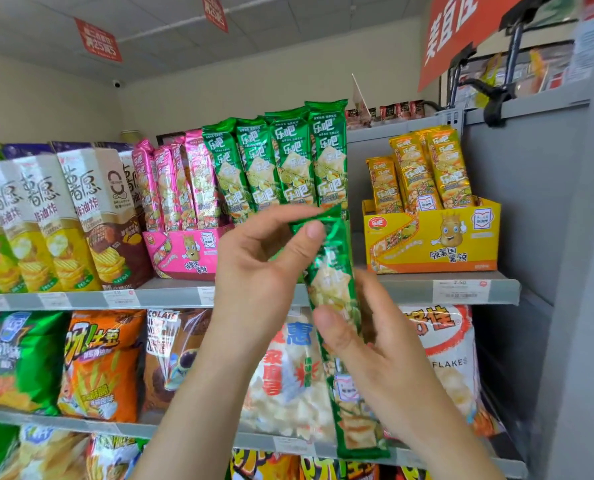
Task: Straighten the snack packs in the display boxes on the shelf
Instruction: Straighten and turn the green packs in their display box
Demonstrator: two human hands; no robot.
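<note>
A long green snack pack [333, 282] is held upright in front of the shelf by both hands. My left hand [264, 268] pinches its top seal with thumb and fingers. My right hand [365, 344] grips its middle from the right side. Behind it, several green packs [278, 161] stand upright on the top shelf, their display box hidden by my hands. To their left is a pink display box [181, 251] with pink packs [174, 185] leaning slightly. To the right stands a yellow display box [434, 237] with yellow packs [420, 171].
Tall chip cartons [56, 216] fill the shelf's left part. The grey shelf edge [410, 289] carries price tags. Below hang larger snack bags [101, 362]. A grey side panel [538, 209] closes the shelf on the right. A red sign [462, 26] hangs overhead.
</note>
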